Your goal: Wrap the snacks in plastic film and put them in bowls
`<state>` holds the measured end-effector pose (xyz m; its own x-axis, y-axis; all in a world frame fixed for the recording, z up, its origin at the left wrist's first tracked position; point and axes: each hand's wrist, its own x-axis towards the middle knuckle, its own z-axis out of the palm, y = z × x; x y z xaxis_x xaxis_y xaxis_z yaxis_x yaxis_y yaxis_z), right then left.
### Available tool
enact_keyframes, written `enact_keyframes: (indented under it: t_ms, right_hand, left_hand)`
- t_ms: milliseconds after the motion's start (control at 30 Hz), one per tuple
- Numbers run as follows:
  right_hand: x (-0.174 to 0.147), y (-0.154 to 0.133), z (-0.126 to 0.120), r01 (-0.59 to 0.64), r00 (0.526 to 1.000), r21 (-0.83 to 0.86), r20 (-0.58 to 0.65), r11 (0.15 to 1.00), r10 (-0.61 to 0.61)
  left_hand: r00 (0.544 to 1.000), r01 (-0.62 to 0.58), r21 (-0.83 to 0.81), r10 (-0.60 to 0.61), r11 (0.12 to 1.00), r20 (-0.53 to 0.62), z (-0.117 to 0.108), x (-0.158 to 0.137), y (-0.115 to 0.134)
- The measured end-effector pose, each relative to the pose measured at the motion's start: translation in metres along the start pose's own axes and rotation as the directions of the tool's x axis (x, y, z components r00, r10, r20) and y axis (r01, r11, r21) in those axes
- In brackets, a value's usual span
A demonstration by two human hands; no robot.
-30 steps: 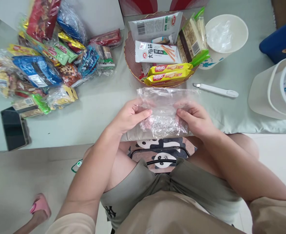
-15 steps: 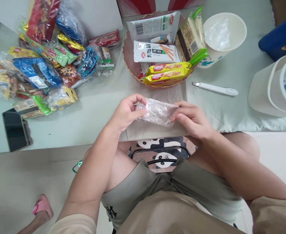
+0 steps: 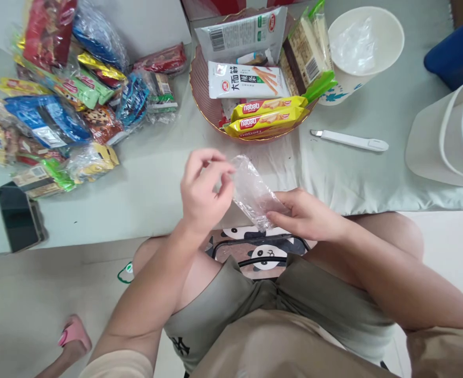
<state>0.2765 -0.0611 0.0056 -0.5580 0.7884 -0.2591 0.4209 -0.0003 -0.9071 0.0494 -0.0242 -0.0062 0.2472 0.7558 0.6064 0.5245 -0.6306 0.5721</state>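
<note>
A clear plastic bag (image 3: 254,191), crinkled and see-through, slants over the table's front edge. My right hand (image 3: 308,214) pinches its lower right end between thumb and fingers. At the bag's upper left edge is my left hand (image 3: 205,186), slightly blurred, its fingers bent and the thumb apart from them. Whether a fingertip touches the plastic is hard to see. Just beyond the bag stands a pink, gold-rimmed bowl (image 3: 202,100) of packaged snacks, with yellow wafer packs (image 3: 268,116) at its front. A white utility knife (image 3: 349,140) lies right of the bowl.
Wrapped snacks (image 3: 52,121) are heaped at the left, with a phone (image 3: 20,215) near the table edge. A paper cup (image 3: 367,42) holding crumpled clear plastic stands at the back right. White containers (image 3: 432,136) and a blue object (image 3: 455,55) are far right.
The bag has swung from nearly level to a steep slant, its right end now lower and nearer me. My left hand has turned, its fingers no longer pinching the bag's left end.
</note>
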Motion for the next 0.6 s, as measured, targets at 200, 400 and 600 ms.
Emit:
enact_keyframes:
  t_ms: [200, 400, 600]
  right_hand:
    - [0.001, 0.008, -0.002, 0.206, 0.974, 0.014, -0.096, 0.978, -0.204]
    - [0.001, 0.007, -0.002, 0.375, 0.909, -0.057, -0.170, 0.925, -0.379]
    - [0.001, 0.010, 0.000, 0.200, 0.825, -0.144, -0.510, 0.969, -0.246]
  left_hand:
    - [0.976, 0.036, -0.071, -0.020, 0.997, 0.216, 0.006, -0.007, 0.026]
    - [0.808, 0.446, -0.295, -0.239, 0.845, 0.539, 0.012, -0.003, 0.019]
    - [0.718, 0.621, -0.266, -0.399, 0.737, 0.570, 0.010, 0.002, 0.017]
